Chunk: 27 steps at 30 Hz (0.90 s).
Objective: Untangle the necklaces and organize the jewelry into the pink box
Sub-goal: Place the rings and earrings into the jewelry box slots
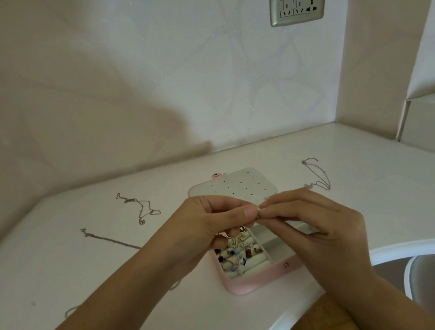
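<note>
Left hand [212, 224] and right hand [311, 222] meet fingertip to fingertip above the open pink box [250, 286], pinching a thin item [258, 209] (too fine to identify). Loose necklaces [140, 208] lie toward the worktop's [61, 275] back edge.

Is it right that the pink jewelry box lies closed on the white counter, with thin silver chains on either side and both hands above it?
Not closed: the head view shows the pink jewelry box open on the white counter, lid folded back, thin silver chains on either side, left hand and right hand above it.
</note>
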### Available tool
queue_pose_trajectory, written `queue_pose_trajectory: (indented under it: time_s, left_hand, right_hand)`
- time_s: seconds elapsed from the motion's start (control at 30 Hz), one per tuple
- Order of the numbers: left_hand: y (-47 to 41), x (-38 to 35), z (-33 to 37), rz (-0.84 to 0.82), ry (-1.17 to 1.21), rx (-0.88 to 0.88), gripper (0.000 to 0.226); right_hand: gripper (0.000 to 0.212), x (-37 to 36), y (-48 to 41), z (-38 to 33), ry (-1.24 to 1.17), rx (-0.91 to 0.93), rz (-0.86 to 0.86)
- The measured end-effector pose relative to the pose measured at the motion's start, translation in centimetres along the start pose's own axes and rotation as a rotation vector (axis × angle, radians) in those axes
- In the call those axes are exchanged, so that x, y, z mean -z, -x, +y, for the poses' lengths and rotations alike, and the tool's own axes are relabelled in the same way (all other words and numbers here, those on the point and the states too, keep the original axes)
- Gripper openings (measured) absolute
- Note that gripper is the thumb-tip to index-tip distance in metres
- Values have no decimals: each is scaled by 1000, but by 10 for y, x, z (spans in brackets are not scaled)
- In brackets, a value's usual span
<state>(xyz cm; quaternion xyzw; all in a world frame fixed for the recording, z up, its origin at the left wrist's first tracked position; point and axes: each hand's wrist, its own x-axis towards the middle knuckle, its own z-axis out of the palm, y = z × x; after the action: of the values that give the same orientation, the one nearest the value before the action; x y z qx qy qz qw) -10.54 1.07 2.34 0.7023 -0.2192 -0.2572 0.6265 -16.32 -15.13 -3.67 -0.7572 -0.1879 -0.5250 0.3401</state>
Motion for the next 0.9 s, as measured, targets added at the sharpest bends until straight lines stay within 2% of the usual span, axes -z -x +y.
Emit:
queue_pose_trajectory:
  time_s: [0.23,0.37,0.43,0.53,0.6,0.73,0.9]
  left_hand:
    - [-1,3,-4,-89,-20,61,19]
    - [1,-1,-8,-39,-312,-61,4]
    - [1,-5,-13,-49,-454,-98,8]
    - [3,-9,-18,-89,-599,-113,10]
    - [4,-9,-19,-98,-629,-112,11]
    - [2,-8,-19,-72,-627,-71,12]
    - [-2,-9,-20,-39,-669,-44,10]
  right_hand:
    - [14,4,8,-1,-30,-7,-47]
    - [22,10,20,0,-9,-39,-106]
    - [29,16,27,3,16,-132,-143]
    - [33,26,36,13,63,-325,-112]
    - [33,29,42,20,134,-377,-117]
    - [27,23,52,30,310,-221,-179]
    - [28,18,56,34,312,-178,-138]
